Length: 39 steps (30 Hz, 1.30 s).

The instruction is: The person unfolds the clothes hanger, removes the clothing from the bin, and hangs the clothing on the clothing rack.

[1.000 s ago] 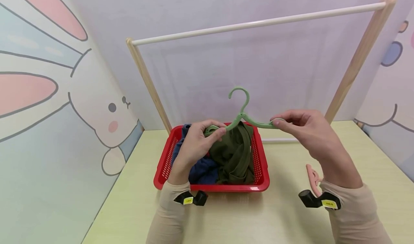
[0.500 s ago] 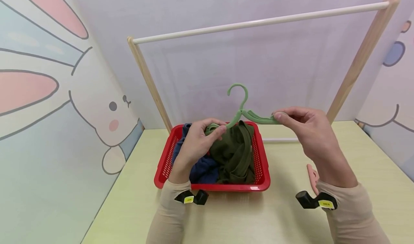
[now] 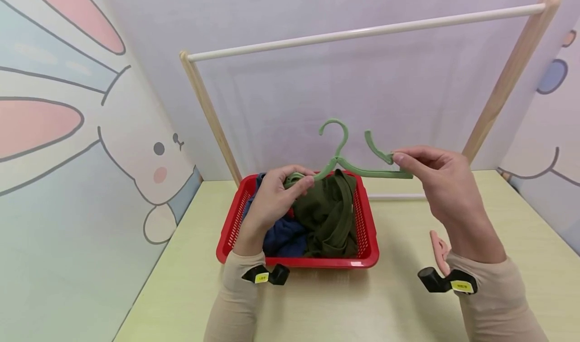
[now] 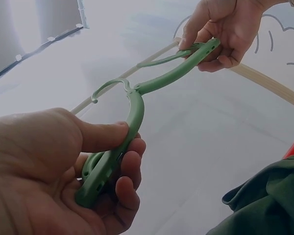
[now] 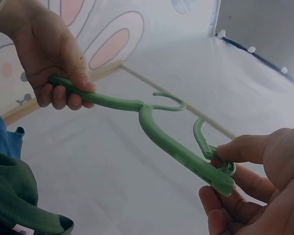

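Observation:
A green folding hanger (image 3: 371, 173) is held up between both hands, its hook (image 4: 110, 86) pointing upward. My left hand (image 3: 278, 196) grips the left arm of the hanger, thumb on top and fingers curled beneath, as the left wrist view shows. At the other end, my right hand (image 3: 437, 181) pinches the right arm close to its tip. A thin curved piece (image 5: 201, 139) of the hanger stands swung up from that arm, right by my right thumb. Behind the left hand, a red basket (image 3: 369, 231) holds dark green clothing (image 3: 331, 221) and blue clothing (image 3: 284, 238).
A clothes rack with a white rail (image 3: 362, 32) and wooden posts (image 3: 509, 80) stands behind the basket. A pink hanger (image 3: 438, 251) lies on the table (image 3: 353, 306), partly hidden by the right wrist. Walls with cartoon drawings flank both sides.
The thin curved piece on the hanger's right arm has swung up and away from the arm. My right hand has shifted slightly outward; my left hand keeps its grip.

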Tool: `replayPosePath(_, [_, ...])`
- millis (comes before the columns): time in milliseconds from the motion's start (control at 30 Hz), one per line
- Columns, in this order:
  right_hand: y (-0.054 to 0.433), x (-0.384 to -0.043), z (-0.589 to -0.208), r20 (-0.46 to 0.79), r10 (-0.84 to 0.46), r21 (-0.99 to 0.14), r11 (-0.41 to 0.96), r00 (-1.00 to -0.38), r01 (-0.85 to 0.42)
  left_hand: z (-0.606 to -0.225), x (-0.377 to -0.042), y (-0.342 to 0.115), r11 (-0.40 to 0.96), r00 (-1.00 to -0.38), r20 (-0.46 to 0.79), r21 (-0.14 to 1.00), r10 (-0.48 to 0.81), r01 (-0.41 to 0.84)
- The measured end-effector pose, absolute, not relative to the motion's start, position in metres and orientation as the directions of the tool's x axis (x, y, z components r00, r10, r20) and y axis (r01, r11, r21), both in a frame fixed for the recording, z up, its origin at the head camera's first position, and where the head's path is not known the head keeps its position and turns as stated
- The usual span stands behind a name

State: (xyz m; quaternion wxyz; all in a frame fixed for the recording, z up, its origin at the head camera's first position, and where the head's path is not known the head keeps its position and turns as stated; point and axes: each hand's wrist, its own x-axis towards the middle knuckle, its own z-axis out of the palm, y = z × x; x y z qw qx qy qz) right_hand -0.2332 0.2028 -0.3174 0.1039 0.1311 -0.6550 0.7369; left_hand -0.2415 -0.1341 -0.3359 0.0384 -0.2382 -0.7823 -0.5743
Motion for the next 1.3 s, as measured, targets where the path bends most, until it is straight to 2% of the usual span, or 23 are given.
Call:
replayPosePath(167, [0.210, -0.234, -0.317, 0.320, -0.003, -0.938, -0.143, -0.947, -0.316, -0.336, -0.244, -0.139, 0.203, -0.895, 0.324, 0.896, 0.307, 0.395])
replayPosePath(433, [0.226, -0.233, -0.316, 0.286, -0.049, -0.949, -0.152, -0.957, -0.276, -0.334, -0.245, -0.150, 0.180, -0.898, 0.351, 0.897, 0.266, 0.404])
replayPosePath(867, [0.237, -0.236, -0.318, 0.331, -0.146, -0.941, -0.118, -0.932, -0.316, -0.331, -0.243, -0.157, 0.168, -0.907, 0.370, 0.899, 0.200, 0.404])
replayPosePath(967, [0.240, -0.236, -0.317, 0.315, -0.161, -0.949, -0.046, -0.935, -0.311, -0.331, -0.242, -0.157, 0.161, -0.906, 0.378, 0.898, 0.192, 0.409])
replayPosePath(1067, [0.244, -0.236, -0.315, 0.276, -0.167, -0.952, 0.089, -0.947, -0.293, -0.330, -0.242, -0.158, 0.155, -0.904, 0.384, 0.897, 0.189, 0.413])
replayPosePath(1167, [0.248, -0.235, -0.313, 0.216, -0.161, -0.937, 0.244, -0.963, -0.250, -0.329, -0.240, -0.159, 0.158, -0.904, 0.384, 0.897, 0.186, 0.413])
replayPosePath(1300, [0.252, -0.235, -0.311, 0.123, -0.154, -0.914, 0.368, -0.980, -0.173, -0.328, -0.240, -0.160, 0.164, -0.908, 0.377, 0.899, 0.185, 0.406])
